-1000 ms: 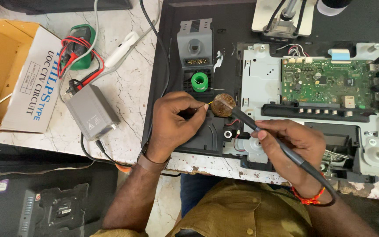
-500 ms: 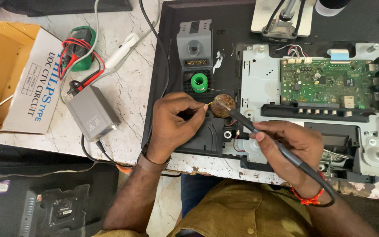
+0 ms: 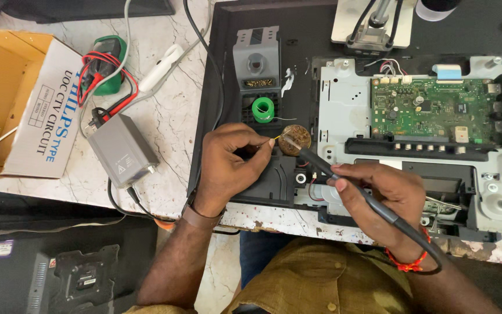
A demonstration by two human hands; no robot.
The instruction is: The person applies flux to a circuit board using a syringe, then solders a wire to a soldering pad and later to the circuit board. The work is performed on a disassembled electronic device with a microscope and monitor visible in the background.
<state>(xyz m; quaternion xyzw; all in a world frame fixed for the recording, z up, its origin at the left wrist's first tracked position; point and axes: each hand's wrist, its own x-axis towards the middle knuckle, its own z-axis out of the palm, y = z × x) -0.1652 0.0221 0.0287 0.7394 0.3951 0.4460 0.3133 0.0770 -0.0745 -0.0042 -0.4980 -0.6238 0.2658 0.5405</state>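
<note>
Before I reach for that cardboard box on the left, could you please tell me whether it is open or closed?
Open. The cardboard box lies with its flaps spread, showing the bare brown inside.

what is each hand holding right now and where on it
The right hand grips a soldering iron around its dark handle, pen-style. The left hand pinches a thin wire near its end, at the small round tin.

- Round brown flux tin (image 3: 294, 140), speckled darker.
- Black slim plastic soldering iron handle (image 3: 344, 180).
- Bright green solder spool (image 3: 263, 109).
- Green rectangular circuit board (image 3: 437, 110) on pale grey metal chassis (image 3: 344, 110).
- White marble worktop (image 3: 169, 116), grey-veined.
- Tan cardboard box (image 3: 7, 75), white side panel.
- Grey boxy metal adapter (image 3: 122, 150); red and black leads (image 3: 108, 87).
</note>
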